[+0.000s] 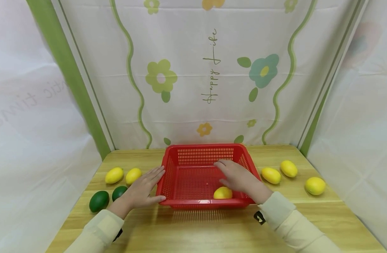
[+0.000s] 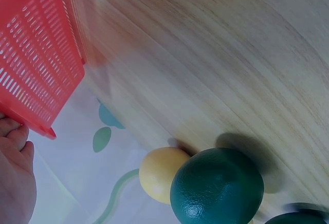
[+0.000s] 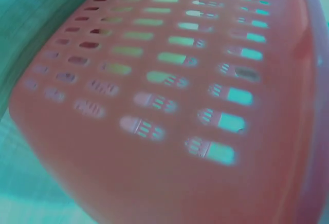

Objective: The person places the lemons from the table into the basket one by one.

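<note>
A red plastic basket (image 1: 190, 175) with slotted walls stands on the wooden table, and one lemon (image 1: 223, 193) lies inside near its front wall. My left hand (image 1: 144, 189) rests its straight fingers and thumb against the basket's left rim. Over the inside of the basket, my right hand (image 1: 237, 175) reaches past the right rim with relaxed fingers, just above the lemon, holding nothing visible. The right wrist view shows only the basket's slotted wall (image 3: 154, 178) up close; that hand is out of sight there. In the left wrist view, fingers (image 2: 15, 136) touch the basket's rim.
Left of the basket lie two lemons (image 1: 114, 175) and two dark green avocado-like fruits (image 1: 99, 201), partly behind the left arm. Three lemons (image 1: 271, 175) are spread on the right. A printed curtain (image 1: 187, 112) hangs behind the table (image 1: 187, 232), with white cloth on both sides.
</note>
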The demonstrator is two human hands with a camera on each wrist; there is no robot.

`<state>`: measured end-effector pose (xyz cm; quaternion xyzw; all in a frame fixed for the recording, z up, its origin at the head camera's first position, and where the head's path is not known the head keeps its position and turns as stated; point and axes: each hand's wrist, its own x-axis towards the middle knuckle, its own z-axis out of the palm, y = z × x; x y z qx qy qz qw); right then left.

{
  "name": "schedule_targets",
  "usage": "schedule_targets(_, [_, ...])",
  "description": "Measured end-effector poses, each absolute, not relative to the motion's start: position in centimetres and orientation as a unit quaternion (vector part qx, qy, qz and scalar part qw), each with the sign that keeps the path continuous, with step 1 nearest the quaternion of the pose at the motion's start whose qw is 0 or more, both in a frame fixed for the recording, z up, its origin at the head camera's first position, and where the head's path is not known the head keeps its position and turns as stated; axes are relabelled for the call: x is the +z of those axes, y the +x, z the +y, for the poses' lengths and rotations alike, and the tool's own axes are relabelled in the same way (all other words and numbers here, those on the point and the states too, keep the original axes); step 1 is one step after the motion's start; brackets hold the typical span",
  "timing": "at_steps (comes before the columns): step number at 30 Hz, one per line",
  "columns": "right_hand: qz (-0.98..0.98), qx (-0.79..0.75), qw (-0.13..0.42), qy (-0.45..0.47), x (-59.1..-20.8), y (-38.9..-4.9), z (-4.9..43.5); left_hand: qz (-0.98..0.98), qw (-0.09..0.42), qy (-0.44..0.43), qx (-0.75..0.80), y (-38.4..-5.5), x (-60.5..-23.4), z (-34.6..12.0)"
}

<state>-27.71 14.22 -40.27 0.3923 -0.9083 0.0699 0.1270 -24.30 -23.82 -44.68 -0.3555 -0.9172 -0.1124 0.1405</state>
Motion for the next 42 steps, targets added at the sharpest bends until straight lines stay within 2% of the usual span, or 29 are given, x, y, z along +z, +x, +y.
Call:
schedule_targets(11, [-0.922, 0.080, 0.122, 0.359, -39.3, -27.4, 15.6, -0.920, 0.135, -0.351, -0.111, -24.3, -44.7, -23.8])
schedule_targets(26, [-0.912, 0.085, 0.185, 0.356, -38.0, -27.7, 18.5, -0.920, 0.135, -0.351, -0.110, -24.2, -44.6, -23.8])
schedule_targets(42, [-0.934, 0.103, 0.174, 0.294, -36.8, -27.2, 23.7, -0.922, 0.128, -0.347, -0.113, -24.2, -44.6, -23.7])
